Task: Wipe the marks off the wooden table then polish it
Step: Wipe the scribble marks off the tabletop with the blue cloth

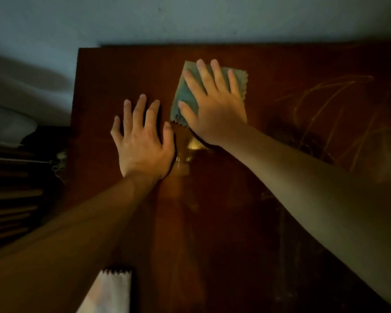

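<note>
While the room is dim, the wooden table (113,71) is plainly visible as a dark reddish-brown surface set against a pale wall (190,16). A green cloth (185,96) lies flat on the table toward its far edge, roughly midway along it. The right hand (215,109) presses down on the cloth with fingers straight and spread, the palm covering the cloth's near right portion. The left hand (142,141) rests flat on the bare table just beside the cloth, on its left and slightly nearer the person, fingers straight and spread, holding nothing. The two hands are close together but not touching. Pale scribbled marks (330,105) show on the table to the right of the cloth, well apart from it. A white cloth (113,292) with a zigzag edge lies at the table's near edge, left of centre.
</note>
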A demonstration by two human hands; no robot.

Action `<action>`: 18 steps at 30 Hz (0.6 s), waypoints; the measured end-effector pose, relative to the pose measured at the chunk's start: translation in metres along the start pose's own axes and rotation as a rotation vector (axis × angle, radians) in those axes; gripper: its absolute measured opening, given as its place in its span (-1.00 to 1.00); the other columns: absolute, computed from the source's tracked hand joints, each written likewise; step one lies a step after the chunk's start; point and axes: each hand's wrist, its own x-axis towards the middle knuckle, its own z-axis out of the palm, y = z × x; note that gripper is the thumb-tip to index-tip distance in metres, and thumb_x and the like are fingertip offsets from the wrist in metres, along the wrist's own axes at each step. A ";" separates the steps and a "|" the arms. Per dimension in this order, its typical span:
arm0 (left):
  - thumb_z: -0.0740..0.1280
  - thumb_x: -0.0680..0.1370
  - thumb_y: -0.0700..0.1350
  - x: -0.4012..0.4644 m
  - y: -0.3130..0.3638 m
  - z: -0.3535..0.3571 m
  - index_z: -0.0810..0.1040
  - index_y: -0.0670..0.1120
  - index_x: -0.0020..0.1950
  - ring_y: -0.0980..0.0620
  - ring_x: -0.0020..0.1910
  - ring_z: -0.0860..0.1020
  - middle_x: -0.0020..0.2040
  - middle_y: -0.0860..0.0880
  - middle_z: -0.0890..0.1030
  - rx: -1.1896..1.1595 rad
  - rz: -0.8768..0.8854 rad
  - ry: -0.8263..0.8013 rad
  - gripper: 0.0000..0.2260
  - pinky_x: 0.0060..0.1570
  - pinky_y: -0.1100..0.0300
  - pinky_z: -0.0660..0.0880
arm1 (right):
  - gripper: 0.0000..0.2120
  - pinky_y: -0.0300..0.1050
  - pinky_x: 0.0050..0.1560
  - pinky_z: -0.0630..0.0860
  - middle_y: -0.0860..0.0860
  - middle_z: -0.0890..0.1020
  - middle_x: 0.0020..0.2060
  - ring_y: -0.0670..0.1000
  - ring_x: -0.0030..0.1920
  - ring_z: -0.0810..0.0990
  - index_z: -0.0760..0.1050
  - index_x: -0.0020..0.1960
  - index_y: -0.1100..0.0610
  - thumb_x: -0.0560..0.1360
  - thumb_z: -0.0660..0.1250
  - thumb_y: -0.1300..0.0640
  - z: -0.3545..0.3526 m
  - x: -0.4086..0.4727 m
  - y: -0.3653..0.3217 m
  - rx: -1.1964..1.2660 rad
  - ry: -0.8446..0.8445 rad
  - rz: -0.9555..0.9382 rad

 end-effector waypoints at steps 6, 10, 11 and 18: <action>0.01 0.63 0.17 0.001 -0.001 -0.001 0.23 0.03 0.56 -0.12 0.61 0.01 0.61 -0.05 0.17 -0.001 -0.002 -0.021 -0.49 0.53 -0.19 -0.04 | -0.39 0.26 0.60 -0.06 0.11 0.09 0.65 0.18 0.65 -0.04 0.14 0.65 0.04 0.68 -0.03 -0.22 0.013 -0.137 -0.041 0.088 -0.011 0.026; 0.03 0.65 0.16 0.000 0.000 -0.003 0.22 0.02 0.56 -0.13 0.61 -0.01 0.62 -0.06 0.16 0.014 0.013 -0.039 -0.50 0.53 -0.18 -0.06 | -0.39 0.21 0.61 -0.08 0.07 0.08 0.65 0.14 0.65 0.00 0.10 0.65 0.00 0.67 0.01 -0.23 0.022 -0.234 -0.064 0.057 -0.069 -0.002; 0.03 0.65 0.16 0.000 0.001 -0.004 0.22 0.02 0.56 -0.14 0.61 -0.01 0.62 -0.06 0.15 0.015 0.015 -0.042 -0.50 0.53 -0.18 -0.06 | -0.38 0.20 0.60 -0.07 0.07 0.10 0.65 0.14 0.65 0.01 0.10 0.64 -0.01 0.66 0.02 -0.23 0.022 -0.238 -0.065 0.055 -0.084 -0.006; 0.01 0.64 0.16 0.001 0.000 -0.002 0.23 0.01 0.56 -0.15 0.61 0.00 0.62 -0.06 0.16 0.024 0.024 -0.038 -0.49 0.52 -0.19 -0.04 | -0.36 0.22 0.61 -0.07 0.10 0.10 0.65 0.16 0.65 -0.01 0.13 0.64 0.02 0.66 -0.05 -0.27 0.010 -0.128 -0.021 0.040 -0.030 0.068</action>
